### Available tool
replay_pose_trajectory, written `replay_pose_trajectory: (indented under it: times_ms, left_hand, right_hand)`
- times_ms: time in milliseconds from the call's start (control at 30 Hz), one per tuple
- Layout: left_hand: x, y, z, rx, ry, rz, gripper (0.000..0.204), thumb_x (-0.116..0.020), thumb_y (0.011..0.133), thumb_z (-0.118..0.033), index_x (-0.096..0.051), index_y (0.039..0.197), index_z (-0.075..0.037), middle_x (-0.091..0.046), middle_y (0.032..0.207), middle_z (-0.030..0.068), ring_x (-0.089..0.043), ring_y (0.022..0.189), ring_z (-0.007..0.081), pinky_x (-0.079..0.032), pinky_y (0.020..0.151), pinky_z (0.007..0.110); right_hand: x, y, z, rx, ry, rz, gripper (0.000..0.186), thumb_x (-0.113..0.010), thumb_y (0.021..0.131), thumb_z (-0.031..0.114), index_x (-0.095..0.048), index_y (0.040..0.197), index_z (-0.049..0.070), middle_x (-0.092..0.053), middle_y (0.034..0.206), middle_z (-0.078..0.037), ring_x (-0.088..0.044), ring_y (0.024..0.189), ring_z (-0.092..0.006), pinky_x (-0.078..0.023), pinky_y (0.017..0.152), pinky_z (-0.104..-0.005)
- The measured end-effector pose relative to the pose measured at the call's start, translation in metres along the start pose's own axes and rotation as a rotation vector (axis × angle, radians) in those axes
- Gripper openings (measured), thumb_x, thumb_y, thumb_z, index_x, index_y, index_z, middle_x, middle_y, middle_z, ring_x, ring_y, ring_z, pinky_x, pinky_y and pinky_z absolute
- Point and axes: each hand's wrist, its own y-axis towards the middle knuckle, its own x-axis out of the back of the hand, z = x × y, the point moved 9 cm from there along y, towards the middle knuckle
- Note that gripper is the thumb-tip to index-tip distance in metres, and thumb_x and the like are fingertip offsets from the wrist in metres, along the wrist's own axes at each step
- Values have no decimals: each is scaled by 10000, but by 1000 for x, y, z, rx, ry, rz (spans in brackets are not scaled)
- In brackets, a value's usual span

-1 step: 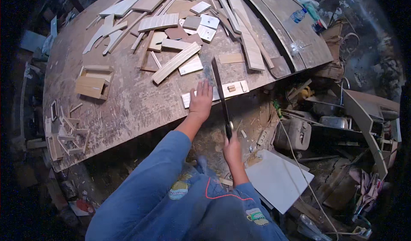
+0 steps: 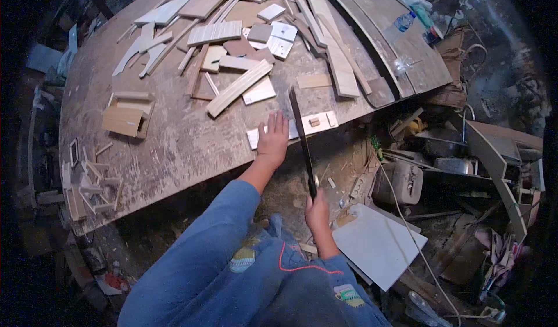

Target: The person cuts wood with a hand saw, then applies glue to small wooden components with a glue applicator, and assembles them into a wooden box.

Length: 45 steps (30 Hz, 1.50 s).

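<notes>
My left hand (image 2: 273,138) presses flat on a pale wooden board (image 2: 321,122) at the table's near edge, its fingers stretched out and together. In my right hand (image 2: 317,212) is the handle of a handsaw, held below the table edge. The dark handsaw blade (image 2: 303,134), seen nearly edge-on, lies across the board just right of my left hand and points away from me. Small wooden blocks (image 2: 314,122) sit on the board to the right of the blade. The cut under the blade cannot be made out.
Many loose wood pieces (image 2: 215,31) lie over the far part of the worn table (image 2: 168,147). A small wooden box (image 2: 125,118) and a little stick frame (image 2: 96,184) stand at left. Below right are a white panel (image 2: 381,245) and a grey jerrycan (image 2: 400,181).
The saw and my right hand have come back a little toward me. My left hand and the board hold their place.
</notes>
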Motion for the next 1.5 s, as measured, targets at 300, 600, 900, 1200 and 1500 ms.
replay_pose_trajectory:
  times_ms: [300, 600, 900, 1200, 1500]
  left_hand:
    - [2, 7, -8, -3, -60, 18, 468, -563, 817, -170, -532, 1269, -55, -390, 1454, 135, -387, 1323, 287, -362, 981, 517]
    - [27, 8, 12, 138, -532, -35, 588, -715, 723, -240, -523, 1247, -55, -439, 1358, 125, -411, 1252, 300, -298, 1000, 499]
    - [21, 9, -9, -4, -397, -15, 506, -683, 779, -293, -543, 1210, -69, -515, 1200, 101, -474, 1117, 280, -344, 901, 454]
    - [21, 15, -12, -1, -412, -21, 518, -671, 764, -300, -543, 1201, -55, -521, 1186, 101, -466, 1107, 249, -328, 913, 439]
    - [15, 10, -9, -32, -309, 4, 538, -656, 783, -302, -516, 1239, -52, -511, 1199, 106, -465, 1115, 263, -329, 910, 450]
  right_hand:
    - [-11, 64, 27, -6, -43, 35, 368, -541, 921, 226, -420, 1217, 43, -631, 797, -273, -605, 768, -488, -465, 660, -555]
    - [2, 60, 38, 150, 100, 48, 447, -484, 954, 210, -362, 1358, 64, -621, 967, -297, -601, 901, -478, -464, 762, -528]
    - [9, 31, 26, -37, -73, 58, 317, -490, 940, 191, -407, 1194, 20, -616, 876, -307, -601, 811, -484, -449, 697, -559]
    - [-5, 44, 15, -13, -124, 35, 256, -501, 913, 131, -373, 1106, 25, -604, 791, -303, -589, 739, -497, -441, 641, -580]
    - [8, -8, -4, -130, -167, 134, 312, -518, 906, 162, -394, 1137, -7, -605, 751, -287, -593, 723, -488, -448, 624, -564]
